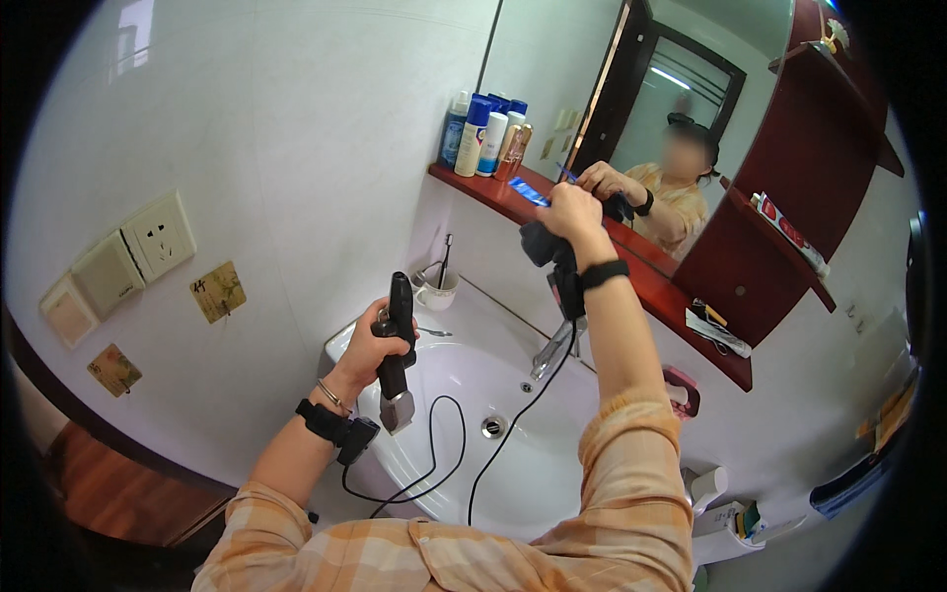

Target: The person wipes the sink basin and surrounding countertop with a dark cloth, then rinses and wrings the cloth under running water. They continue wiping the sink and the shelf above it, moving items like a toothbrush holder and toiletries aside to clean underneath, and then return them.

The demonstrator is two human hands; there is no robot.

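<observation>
My left hand (pixel 370 340) is closed around a dark hair clipper (pixel 394 377) with a metallic head pointing down, over the left side of the white washbasin (pixel 547 473). Farther up and right, my right hand (pixel 573 211) is over the front edge of the red wooden shelf (pixel 481 194) below the mirror. A shiny blue item (pixel 528 192), perhaps a packet or a comb, sticks out from its fingers; what lies under the palm is hidden. Both wrists carry black straps with small devices, and black cables hang from them over the basin.
Spray cans and bottles (pixel 473 137) stand at the shelf's left end. A white cup (pixel 438 293) with a toothbrush sits on the basin's back corner, beside the chrome faucet (pixel 555 351). Scissors (pixel 714 344) and a toothpaste tube (pixel 792 233) lie on shelves at right.
</observation>
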